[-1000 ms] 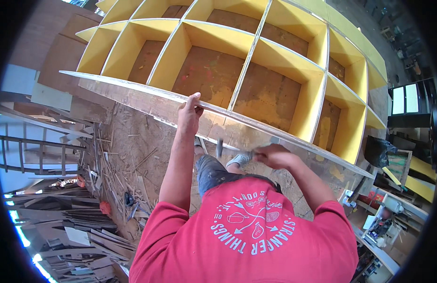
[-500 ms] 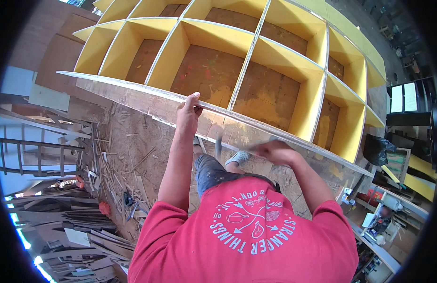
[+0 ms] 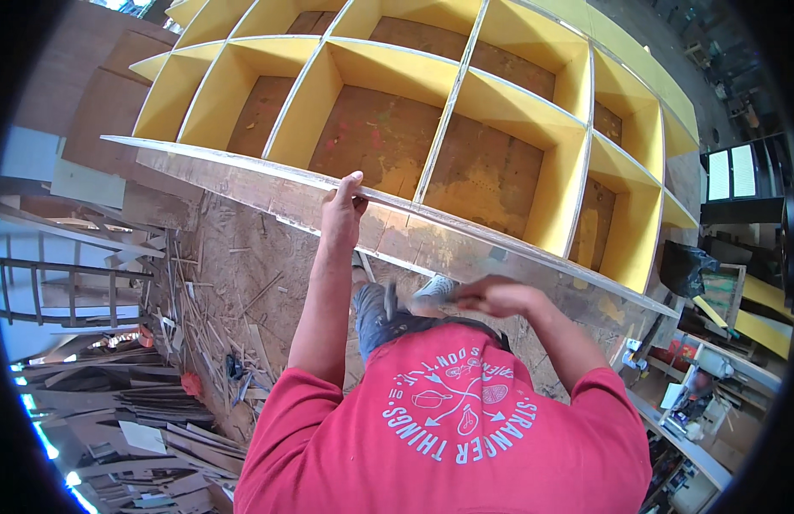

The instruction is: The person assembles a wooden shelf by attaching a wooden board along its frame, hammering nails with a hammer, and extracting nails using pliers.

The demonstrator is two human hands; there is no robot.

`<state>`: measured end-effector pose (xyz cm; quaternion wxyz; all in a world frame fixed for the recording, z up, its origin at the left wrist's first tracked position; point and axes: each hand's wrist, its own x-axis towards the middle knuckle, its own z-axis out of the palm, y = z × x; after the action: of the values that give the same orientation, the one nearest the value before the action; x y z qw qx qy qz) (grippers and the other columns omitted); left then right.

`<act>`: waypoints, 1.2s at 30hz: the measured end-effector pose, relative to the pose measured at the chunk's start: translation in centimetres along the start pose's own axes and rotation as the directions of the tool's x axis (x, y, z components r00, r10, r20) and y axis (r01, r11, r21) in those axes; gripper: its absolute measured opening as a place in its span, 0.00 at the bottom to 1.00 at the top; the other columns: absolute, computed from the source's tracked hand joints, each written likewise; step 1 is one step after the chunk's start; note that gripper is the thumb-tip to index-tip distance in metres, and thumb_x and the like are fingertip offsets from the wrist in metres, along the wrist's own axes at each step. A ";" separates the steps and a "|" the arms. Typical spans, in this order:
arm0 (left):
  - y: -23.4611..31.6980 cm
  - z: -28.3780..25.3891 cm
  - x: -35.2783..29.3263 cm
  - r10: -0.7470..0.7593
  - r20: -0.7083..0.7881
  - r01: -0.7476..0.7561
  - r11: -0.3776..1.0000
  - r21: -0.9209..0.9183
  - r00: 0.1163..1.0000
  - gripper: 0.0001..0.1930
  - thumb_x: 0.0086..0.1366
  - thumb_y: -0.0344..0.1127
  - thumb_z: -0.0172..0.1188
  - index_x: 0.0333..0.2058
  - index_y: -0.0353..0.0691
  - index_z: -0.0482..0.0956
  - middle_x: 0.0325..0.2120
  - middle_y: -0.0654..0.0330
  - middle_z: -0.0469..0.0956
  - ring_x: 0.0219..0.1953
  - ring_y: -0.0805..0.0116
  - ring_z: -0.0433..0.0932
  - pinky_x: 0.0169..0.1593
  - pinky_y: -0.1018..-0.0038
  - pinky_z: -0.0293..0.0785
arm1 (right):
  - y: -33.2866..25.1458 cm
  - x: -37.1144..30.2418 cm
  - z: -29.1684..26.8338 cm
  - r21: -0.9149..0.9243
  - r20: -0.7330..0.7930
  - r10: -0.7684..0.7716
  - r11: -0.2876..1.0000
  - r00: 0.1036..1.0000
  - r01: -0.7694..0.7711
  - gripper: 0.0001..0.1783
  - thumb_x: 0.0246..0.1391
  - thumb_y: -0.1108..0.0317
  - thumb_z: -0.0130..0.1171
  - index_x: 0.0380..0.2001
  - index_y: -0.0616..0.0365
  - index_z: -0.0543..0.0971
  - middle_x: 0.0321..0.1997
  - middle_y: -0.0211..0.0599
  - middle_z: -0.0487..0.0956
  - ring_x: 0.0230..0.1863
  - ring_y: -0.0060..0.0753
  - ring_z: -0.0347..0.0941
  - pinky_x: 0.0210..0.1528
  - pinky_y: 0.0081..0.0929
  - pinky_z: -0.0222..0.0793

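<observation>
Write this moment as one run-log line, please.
left hand: grips near edge of yellow compartmented frame | right hand: holds blurred hammer | floor: scattered wood strips

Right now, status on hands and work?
Left hand gripping near edge of yellow wooden grid frame. Right hand holding grey hammer, blurred. Thin wood scraps on floor, left.

Left hand (image 3: 340,214) grips the near edge of a yellow wooden frame (image 3: 517,110); its open cells (image 3: 375,133) spread beyond the fingers (image 3: 360,205). Right hand (image 3: 497,296) holds a blurred hammer (image 3: 427,301), head to the left of its fingers. Wood offcuts (image 3: 206,330) litter the floor (image 3: 242,231) left of both hands' fingers.
</observation>
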<state>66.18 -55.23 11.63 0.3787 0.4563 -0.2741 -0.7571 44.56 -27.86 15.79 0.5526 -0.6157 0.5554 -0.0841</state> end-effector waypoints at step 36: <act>9.7 2.6 -3.4 0.386 0.852 -0.809 -0.332 0.485 0.353 0.44 0.52 0.44 0.80 0.65 0.36 0.71 0.67 0.47 0.70 0.74 0.48 0.62 0.77 0.48 0.50 | 0.4 -1.7 9.8 0.781 -0.349 0.470 0.623 0.811 -0.025 0.24 0.57 0.49 0.74 0.41 0.61 0.83 0.25 0.24 0.74 0.27 0.21 0.66 0.28 0.29 0.62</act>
<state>68.03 -57.73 21.80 0.2929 0.2031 -0.9261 -0.1239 50.71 -20.71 12.69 0.5880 -0.2000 0.6813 -0.3874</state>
